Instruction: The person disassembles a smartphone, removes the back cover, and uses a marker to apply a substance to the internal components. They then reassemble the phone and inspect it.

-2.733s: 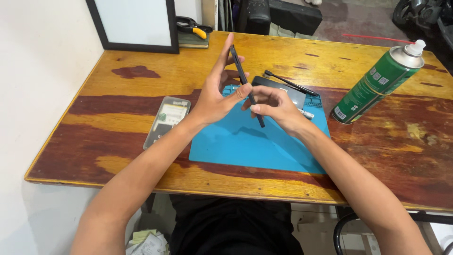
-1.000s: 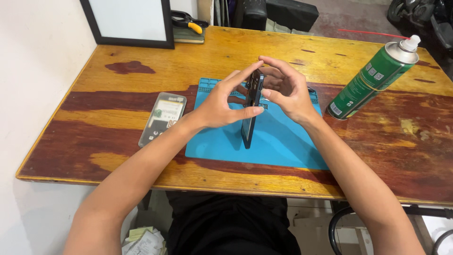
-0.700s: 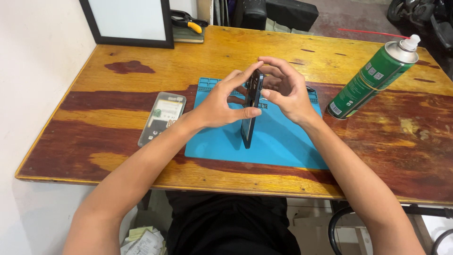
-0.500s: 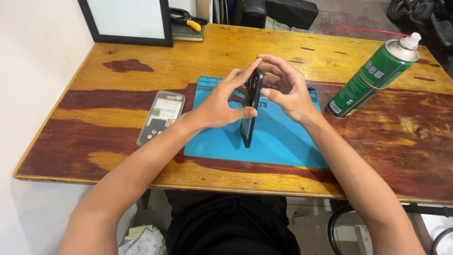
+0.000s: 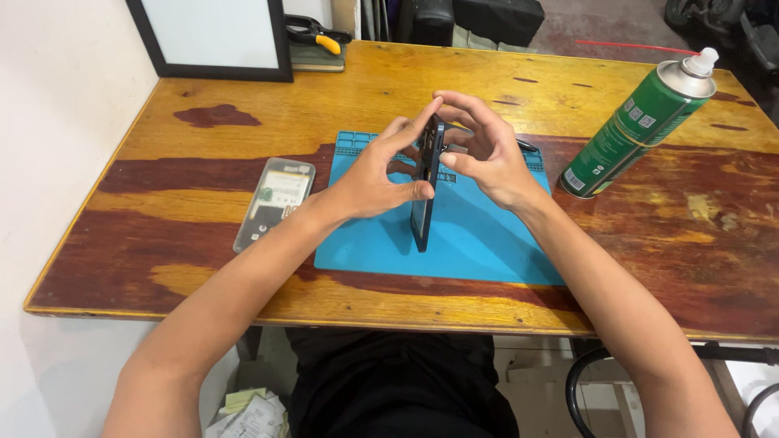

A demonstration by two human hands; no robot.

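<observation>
Desk (image 5: 146, 268): wooden, carries a blue mat (image 5: 487, 243).
Phone (image 5: 425, 185): dark, edge-on above the mat; long axis near upright, top tilted away.
Left hand (image 5: 375, 172): grip clamped on phone.
Right hand (image 5: 485, 154): fingertips pinching its upper edge.

Green spray can (image 5: 639, 123), clear case (image 5: 274, 203), pliers (image 5: 318, 34)

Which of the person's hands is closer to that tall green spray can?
Right. The right hand is just left of the tall green spray can; the left hand lies further left, beyond the dark phone.
</observation>
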